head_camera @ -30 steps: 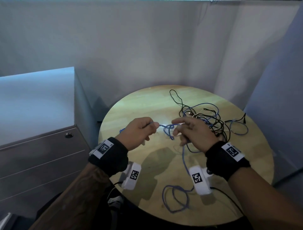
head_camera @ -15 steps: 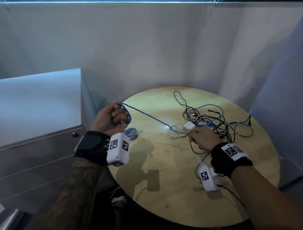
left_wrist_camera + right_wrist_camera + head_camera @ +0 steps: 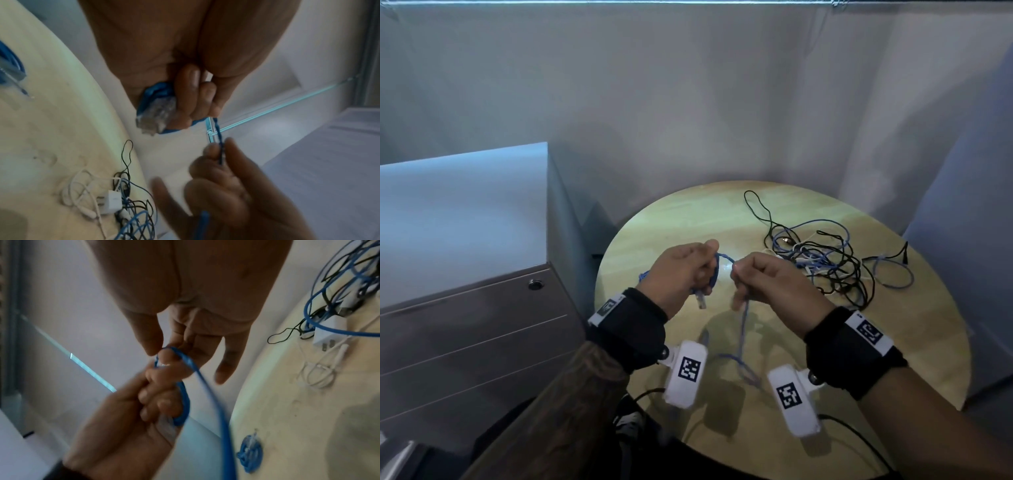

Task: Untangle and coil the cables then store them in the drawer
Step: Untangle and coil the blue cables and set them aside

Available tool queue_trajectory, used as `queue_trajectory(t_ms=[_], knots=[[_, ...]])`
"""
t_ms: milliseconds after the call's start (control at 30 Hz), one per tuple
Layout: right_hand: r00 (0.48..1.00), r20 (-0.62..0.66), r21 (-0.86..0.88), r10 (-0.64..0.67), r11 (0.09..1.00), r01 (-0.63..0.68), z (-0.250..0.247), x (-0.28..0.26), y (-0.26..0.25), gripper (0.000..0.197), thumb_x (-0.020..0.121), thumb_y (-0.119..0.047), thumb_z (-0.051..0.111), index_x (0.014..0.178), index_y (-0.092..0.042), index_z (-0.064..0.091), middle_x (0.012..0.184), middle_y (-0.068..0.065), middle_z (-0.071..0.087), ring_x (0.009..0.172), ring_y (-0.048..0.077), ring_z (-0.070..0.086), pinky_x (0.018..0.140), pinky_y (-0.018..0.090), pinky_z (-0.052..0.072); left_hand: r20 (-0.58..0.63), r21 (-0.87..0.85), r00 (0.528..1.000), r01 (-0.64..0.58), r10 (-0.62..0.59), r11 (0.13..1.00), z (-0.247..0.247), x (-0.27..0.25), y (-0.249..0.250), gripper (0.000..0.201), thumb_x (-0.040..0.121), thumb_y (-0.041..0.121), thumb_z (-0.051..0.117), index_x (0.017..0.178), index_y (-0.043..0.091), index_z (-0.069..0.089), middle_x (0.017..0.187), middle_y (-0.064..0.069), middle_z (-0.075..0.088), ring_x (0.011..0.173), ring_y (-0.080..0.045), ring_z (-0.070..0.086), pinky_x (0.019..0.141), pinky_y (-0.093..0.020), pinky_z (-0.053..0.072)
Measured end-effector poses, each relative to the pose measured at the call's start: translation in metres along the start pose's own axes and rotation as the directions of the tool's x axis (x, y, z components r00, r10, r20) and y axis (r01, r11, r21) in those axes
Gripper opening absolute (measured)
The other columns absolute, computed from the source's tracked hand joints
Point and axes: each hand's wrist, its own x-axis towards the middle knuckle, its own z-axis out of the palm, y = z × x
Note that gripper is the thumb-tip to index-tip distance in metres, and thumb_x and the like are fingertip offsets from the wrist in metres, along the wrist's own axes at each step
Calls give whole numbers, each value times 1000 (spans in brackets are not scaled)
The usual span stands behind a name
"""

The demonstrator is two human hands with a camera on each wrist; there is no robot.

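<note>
A blue cable (image 3: 743,318) runs between my two hands above the round wooden table (image 3: 893,342). My left hand (image 3: 681,270) grips a small coil of it, with the clear plug (image 3: 158,113) sticking out under the fingers. My right hand (image 3: 767,281) pinches the same cable (image 3: 205,382) between thumb and fingers a few centimetres to the right. From there the cable hangs down to the table. A tangle of black, blue and white cables (image 3: 825,263) lies behind the right hand. The grey drawer cabinet (image 3: 465,308) stands at the left, its drawers closed.
A small coiled blue cable (image 3: 249,454) lies on the table near its left edge. A white charger plug (image 3: 112,201) and white cord sit in the tangle. White curtain walls surround the table. White camera units hang under both wrists.
My left hand, which had pulled the cable out to the left and up, has come back beside the right hand. Both hands now meet over the table's left middle.
</note>
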Motion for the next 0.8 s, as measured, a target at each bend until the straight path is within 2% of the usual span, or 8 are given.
queue_trajectory(t_ms=[67,133,200,300,433,567,700,800], knots=[[999,-42,21,-21,1000,22,-8,3,-5,13,96,-10,57,83,-10,59,60,0,42,43,10,41,54,30,50,48,59,999,-13,10,998,-1,-3,2,50,101,33,50,52,21,46,56,-2,26,52,-20,31,57,-29,39],[986,-129,-83,-108,992,98,-16,5,-10,13,96,-11,59,83,-13,62,55,-10,42,45,4,36,47,18,37,156,60,988,10,-19,998,3,-6,5,50,102,35,46,55,20,52,56,-2,29,54,-21,33,58,-30,43],[960,-181,-233,-214,958,169,-20,8,-8,10,95,-16,61,87,-13,67,61,-14,53,52,0,45,51,13,37,264,-54,960,112,-94,992,8,-10,9,44,103,28,41,65,13,56,56,-2,32,49,-18,31,58,-30,44],[954,-119,-377,-277,901,214,-17,11,9,15,97,-21,59,97,-16,73,87,2,70,76,13,60,68,28,48,372,-316,921,242,-115,918,13,-11,15,28,95,19,37,79,7,57,59,2,37,49,-12,32,62,-29,44],[976,-37,-484,-215,858,171,-12,11,23,20,101,-21,53,103,-17,73,72,0,62,60,2,49,61,21,41,241,-573,970,153,-13,805,-4,0,11,26,91,5,35,102,-1,58,76,-3,54,62,-13,51,85,-33,48],[995,97,-471,-11,880,56,-3,5,21,20,101,-19,52,92,-14,69,56,-8,50,44,1,43,49,16,37,71,-533,997,23,18,846,-3,6,2,24,100,3,35,109,-1,57,85,-5,64,78,-15,64,87,-28,55],[966,248,-363,76,932,20,7,-4,17,14,99,-17,56,92,-8,64,65,15,65,59,15,66,58,21,48,-174,-554,984,-119,26,824,-9,15,-7,20,99,0,43,115,-3,56,99,-12,67,85,-17,71,80,-27,57],[957,279,-361,80,932,27,10,-11,10,9,97,-11,57,99,-11,66,68,12,64,65,16,71,62,25,55,-299,-363,947,-226,117,904,-10,15,-10,17,96,-5,49,107,-4,62,103,-16,68,86,-22,72,82,-30,57]])
